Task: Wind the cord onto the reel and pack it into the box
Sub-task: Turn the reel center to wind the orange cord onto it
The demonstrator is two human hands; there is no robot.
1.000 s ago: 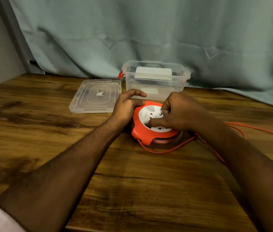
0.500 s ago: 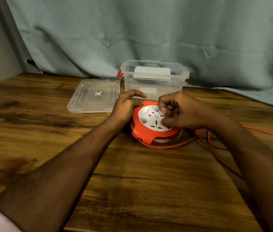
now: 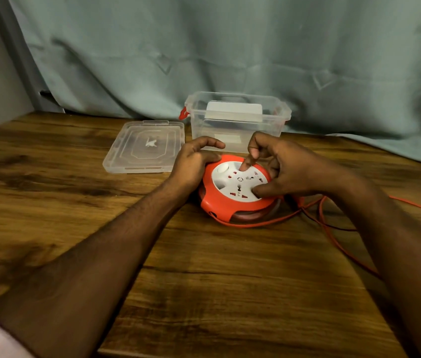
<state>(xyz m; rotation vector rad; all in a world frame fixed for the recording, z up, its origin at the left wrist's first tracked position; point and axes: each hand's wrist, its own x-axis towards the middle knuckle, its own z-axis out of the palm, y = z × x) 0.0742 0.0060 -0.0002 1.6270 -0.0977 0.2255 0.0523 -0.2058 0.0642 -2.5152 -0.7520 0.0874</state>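
Note:
An orange cord reel [image 3: 219, 205] with a white socket face lies flat on the wooden table [image 3: 204, 280]. My left hand [image 3: 193, 161] grips its left rim. My right hand [image 3: 281, 169] rests on the white face, index finger pressed into a recess near the far edge and thumb on the near right. The orange cord [image 3: 333, 233] leaves the reel's front, loops right under my right forearm and runs off to the right. A clear plastic box [image 3: 235, 125] with red latches stands open just behind the reel.
The box's clear lid [image 3: 144, 148] lies flat to the left of the box. A white label or card shows inside the box. A grey-green curtain [image 3: 230, 47] hangs behind the table's back edge, and a wall closes the left side.
My right hand has turned round the white face, its index finger going from the near side to the far side. The loose cord on the right has drawn closer. The left hand stayed put.

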